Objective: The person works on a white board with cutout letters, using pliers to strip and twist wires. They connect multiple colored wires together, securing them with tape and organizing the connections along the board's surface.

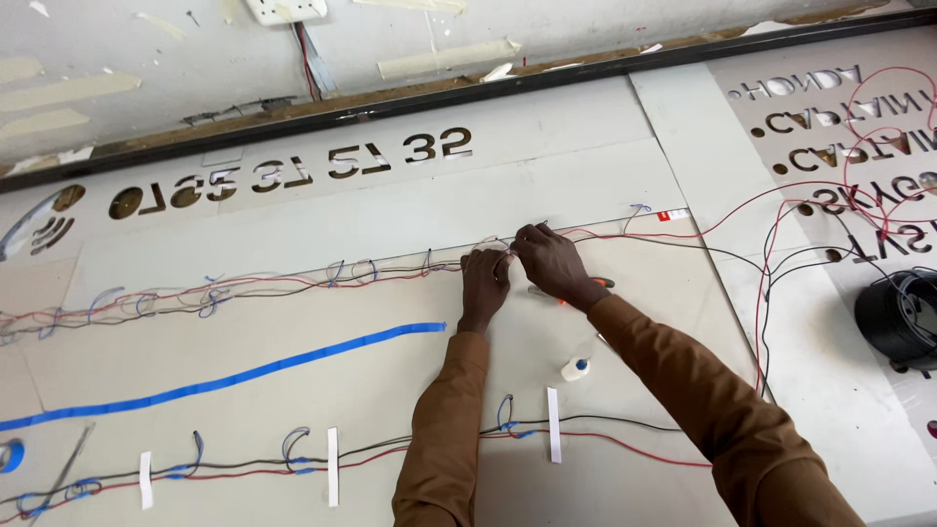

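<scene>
My left hand (484, 285) and my right hand (549, 262) meet at the upper run of red and black wires (293, 283) that crosses the grey sign panel (410, 210). Both pinch the same wire bundle with their fingertips, close together. Small blue wire loops stick up along that run to the left. Under my right wrist lies an orange-handled tool (600, 283), partly hidden. Both arms wear brown sleeves.
A blue tape strip (244, 373) runs diagonally below. A lower wire run (410, 449) is held by white tape pieces. A small white glue bottle (575, 369) lies near my right forearm. A black wire coil (903, 317) sits at right, red wires looping above it.
</scene>
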